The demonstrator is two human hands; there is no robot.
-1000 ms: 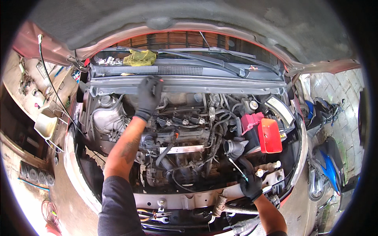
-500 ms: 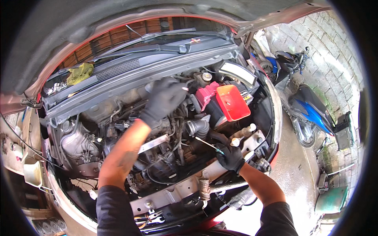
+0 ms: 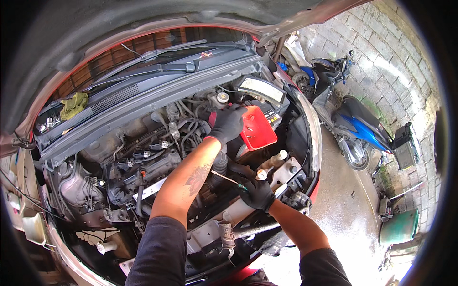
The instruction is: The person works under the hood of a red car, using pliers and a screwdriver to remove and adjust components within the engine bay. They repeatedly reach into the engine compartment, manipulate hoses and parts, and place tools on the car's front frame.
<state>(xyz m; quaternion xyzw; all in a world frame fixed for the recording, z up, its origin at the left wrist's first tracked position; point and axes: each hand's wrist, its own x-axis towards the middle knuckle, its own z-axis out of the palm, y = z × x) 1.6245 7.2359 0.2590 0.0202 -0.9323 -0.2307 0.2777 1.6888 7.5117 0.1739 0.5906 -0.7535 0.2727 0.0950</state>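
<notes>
My right hand point(image 3: 256, 194), in a dark glove, is closed around a screwdriver point(image 3: 226, 178) near the front of the engine bay. Its long thin shaft points up and left, and a bit of green-blue handle shows at the fingers. My left hand point(image 3: 227, 125), gloved too, is at the left rim of a red tray point(image 3: 265, 141), palm down. Its fingertips are hidden, so I cannot tell whether they grip anything. A few small pieces lie inside the tray, which sits on the battery point(image 3: 270, 114). Beneath my left forearm is the engine point(image 3: 152, 162).
A white-framed air filter point(image 3: 261, 89) lies behind the tray. A yellow-green cloth point(image 3: 74, 106) rests by the windscreen at left. Overhead hangs the raised hood point(image 3: 157, 14). Capped reservoirs point(image 3: 274, 160) stand by my right hand. A blue and black motorcycle point(image 3: 355, 126) is at right.
My left hand has moved right, from over the engine to the red tray's rim. My right hand still grips the screwdriver in nearly the same place. The whole view has shifted a little.
</notes>
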